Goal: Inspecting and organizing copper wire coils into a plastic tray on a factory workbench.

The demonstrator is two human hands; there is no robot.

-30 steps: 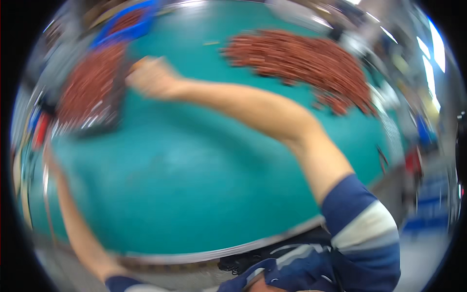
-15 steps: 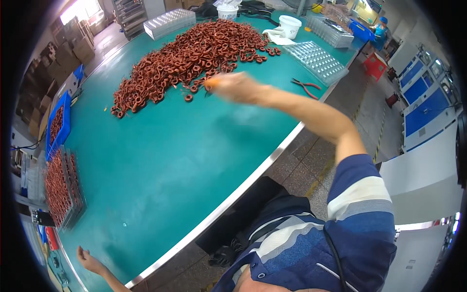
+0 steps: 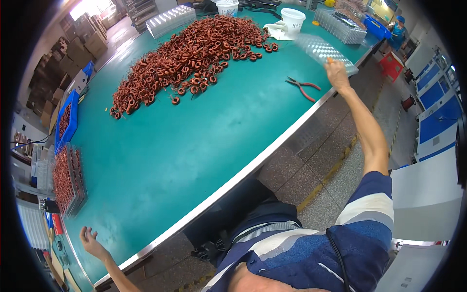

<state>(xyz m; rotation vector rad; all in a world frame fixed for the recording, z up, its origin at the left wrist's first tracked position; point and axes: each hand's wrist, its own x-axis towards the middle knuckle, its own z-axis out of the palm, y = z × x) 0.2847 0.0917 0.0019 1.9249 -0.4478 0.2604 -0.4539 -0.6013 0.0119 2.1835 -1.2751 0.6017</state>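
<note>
At the table's right edge, my right hand (image 3: 336, 74) is closed on the near edge of a clear plastic tray (image 3: 323, 51) with rows of moulded pockets. Orange covers a fingertip of that hand. The tray's far end is smeared by motion. Red-handled pliers (image 3: 304, 88) lie open just left of this hand. Over the near left corner of the table hovers my left hand (image 3: 92, 243), fingers apart, holding nothing. A big heap of copper-coloured wound ring coils (image 3: 189, 58) with loose wire ends covers the far middle, and one coil (image 3: 175, 100) sits apart at its front.
Filled clear trays of coils (image 3: 69, 180) are stacked at the left edge, beside a blue bin (image 3: 68, 117). White buckets (image 3: 293, 23), a cloth (image 3: 279, 31) and stacked clear trays (image 3: 340, 27) stand at the back. A co-worker (image 3: 399, 31) is far right.
My right hand has swung from the front of the coil heap rightward to the clear tray and taken hold of it. The left hand has stayed near the corner, rising slightly.
</note>
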